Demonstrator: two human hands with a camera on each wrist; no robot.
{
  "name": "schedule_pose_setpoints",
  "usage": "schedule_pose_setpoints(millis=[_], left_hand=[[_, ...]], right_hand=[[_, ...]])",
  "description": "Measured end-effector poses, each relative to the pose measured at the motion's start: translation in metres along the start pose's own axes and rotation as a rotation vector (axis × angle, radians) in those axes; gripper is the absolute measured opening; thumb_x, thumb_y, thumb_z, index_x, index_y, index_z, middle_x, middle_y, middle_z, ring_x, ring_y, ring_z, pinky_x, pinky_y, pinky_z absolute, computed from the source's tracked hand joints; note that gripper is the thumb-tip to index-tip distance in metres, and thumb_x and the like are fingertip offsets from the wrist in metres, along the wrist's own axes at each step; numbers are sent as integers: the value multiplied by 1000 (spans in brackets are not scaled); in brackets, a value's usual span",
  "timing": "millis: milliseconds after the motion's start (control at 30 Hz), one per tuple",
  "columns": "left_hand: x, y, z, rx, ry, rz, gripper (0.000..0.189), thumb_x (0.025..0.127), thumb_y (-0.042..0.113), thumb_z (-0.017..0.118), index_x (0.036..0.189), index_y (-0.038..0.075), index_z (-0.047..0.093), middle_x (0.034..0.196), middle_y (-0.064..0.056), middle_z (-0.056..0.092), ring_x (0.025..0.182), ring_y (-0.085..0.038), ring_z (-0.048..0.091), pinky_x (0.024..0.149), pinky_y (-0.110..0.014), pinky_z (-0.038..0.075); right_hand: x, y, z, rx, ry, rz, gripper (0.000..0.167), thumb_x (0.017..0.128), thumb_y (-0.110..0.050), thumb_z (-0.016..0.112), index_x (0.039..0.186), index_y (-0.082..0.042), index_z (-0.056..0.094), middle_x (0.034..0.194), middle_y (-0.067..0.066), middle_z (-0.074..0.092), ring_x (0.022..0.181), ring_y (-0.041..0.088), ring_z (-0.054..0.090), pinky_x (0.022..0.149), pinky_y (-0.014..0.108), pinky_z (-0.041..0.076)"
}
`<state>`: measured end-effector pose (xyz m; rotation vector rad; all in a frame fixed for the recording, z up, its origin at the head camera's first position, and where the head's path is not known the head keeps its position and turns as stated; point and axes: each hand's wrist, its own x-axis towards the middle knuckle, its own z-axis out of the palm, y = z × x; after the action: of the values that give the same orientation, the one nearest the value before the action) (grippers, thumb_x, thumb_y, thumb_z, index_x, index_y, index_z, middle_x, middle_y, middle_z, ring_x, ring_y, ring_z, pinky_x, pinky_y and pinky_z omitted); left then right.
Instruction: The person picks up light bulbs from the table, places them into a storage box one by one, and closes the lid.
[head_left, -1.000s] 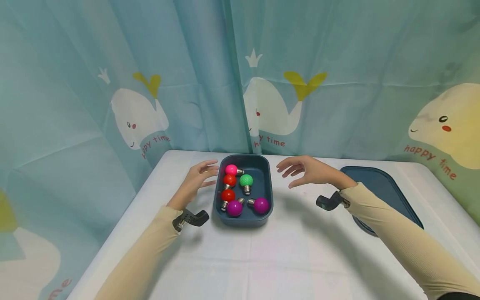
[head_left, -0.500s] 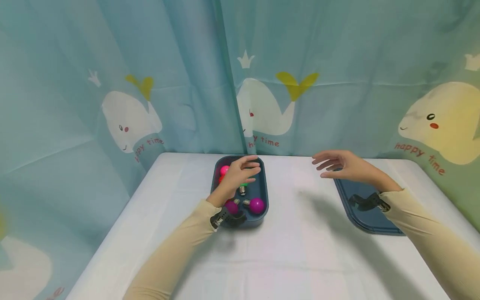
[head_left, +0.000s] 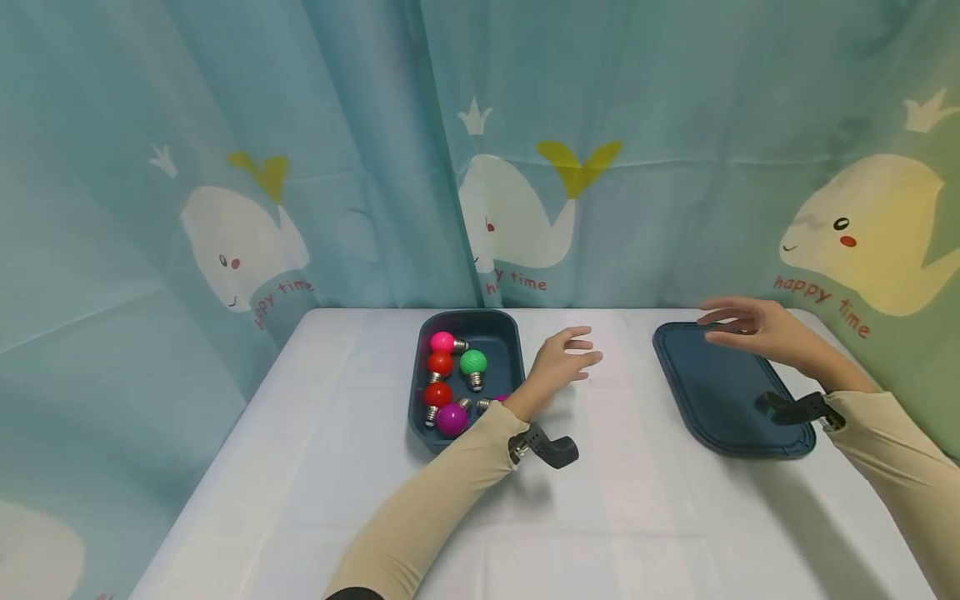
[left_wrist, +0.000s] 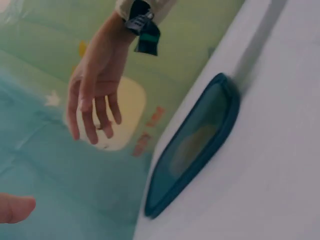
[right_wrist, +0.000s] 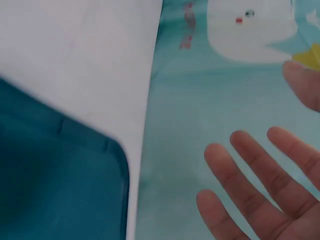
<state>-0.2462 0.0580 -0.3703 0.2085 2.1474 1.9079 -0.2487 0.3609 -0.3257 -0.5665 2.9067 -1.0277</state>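
Note:
In the head view, my left hand (head_left: pixel 561 362) hovers above the table just right of a dark blue box (head_left: pixel 504 354), fingers loosely bent and holding nothing. My right hand (head_left: pixel 765 332) hangs over the far right part of a flat dark blue lid (head_left: pixel 720 400), apart from it, fingers spread and bare. Inside the box lie a pink bulb (head_left: pixel 442 342), two red bulbs (head_left: pixel 438 393), a green bulb (head_left: pixel 473 362) and a purple bulb (head_left: pixel 452 420). Another purple bulb is mostly hidden by my left forearm. The right wrist view shows my right fingers (right_wrist: pixel 250 185) relaxed beside the lid's corner.
A white cloth covers the table (head_left: pixel 615 483). Behind and to the left hangs a blue-green curtain (head_left: pixel 375 167) printed with whales, close to the table's back edge. Box and lid stand apart, with a stretch of tabletop between them.
My left hand has crossed over the box from its left side to its right. My right hand has moved rightward from beside the box to over the lid. The bulbs stay put.

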Motion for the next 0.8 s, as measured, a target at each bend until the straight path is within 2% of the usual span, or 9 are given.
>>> schedule_pose_setpoints(millis=[200, 367, 433, 500, 533, 600, 800], left_hand=[[14, -12, 38, -23, -15, -39, 45, 86, 12, 67, 130, 12, 55, 121, -13, 61, 104, -23, 64, 82, -31, 58], [24, -20, 65, -41, -7, -67, 45, 85, 9, 67, 129, 9, 56, 116, -11, 63, 101, -26, 65, 81, -33, 58], [28, -23, 75, -45, -1, -80, 44, 84, 9, 68, 127, 9, 57, 113, -10, 64, 99, -26, 65, 80, -33, 58], [31, -26, 85, -57, -2, -89, 44, 84, 9, 68, 127, 9, 57, 112, -10, 64, 98, -26, 65, 79, -33, 58], [32, -27, 90, -60, -4, -94, 44, 84, 9, 68, 126, 9, 57, 111, -10, 64, 98, -25, 65, 79, -33, 59], [34, -30, 98, -74, -12, -104, 44, 84, 8, 68, 126, 9, 57, 110, -10, 64, 98, -26, 65, 79, -33, 58], [37, -37, 112, -93, -28, -134, 46, 84, 9, 66, 129, 7, 54, 114, -12, 62, 102, -29, 64, 82, -34, 58]], right_hand=[[-15, 31, -9, -24, 71, 75, 45, 89, -22, 64, 126, 0, 52, 94, -34, 57, 84, -21, 52, 65, 10, 48], [-25, 58, -13, 19, 58, 162, 47, 91, -19, 62, 127, 6, 47, 92, -29, 56, 81, -19, 53, 66, 15, 52], [-28, 67, -14, 22, 48, 212, 48, 92, -21, 60, 128, 7, 45, 97, -15, 64, 79, -17, 53, 67, 19, 55], [-31, 75, -16, 18, 30, 259, 51, 93, -23, 59, 129, 9, 43, 103, 7, 68, 77, -16, 54, 67, 22, 56], [-33, 79, -16, 22, 21, 279, 52, 94, -23, 58, 130, 11, 42, 107, 20, 66, 77, -15, 55, 67, 23, 56], [-35, 86, -17, 37, 6, 313, 55, 94, -23, 57, 130, 14, 40, 115, 36, 58, 76, -12, 58, 68, 26, 57], [-40, 109, -16, 78, -35, 393, 62, 95, -27, 55, 131, 19, 34, 120, 40, 53, 75, -4, 63, 75, 37, 59]])
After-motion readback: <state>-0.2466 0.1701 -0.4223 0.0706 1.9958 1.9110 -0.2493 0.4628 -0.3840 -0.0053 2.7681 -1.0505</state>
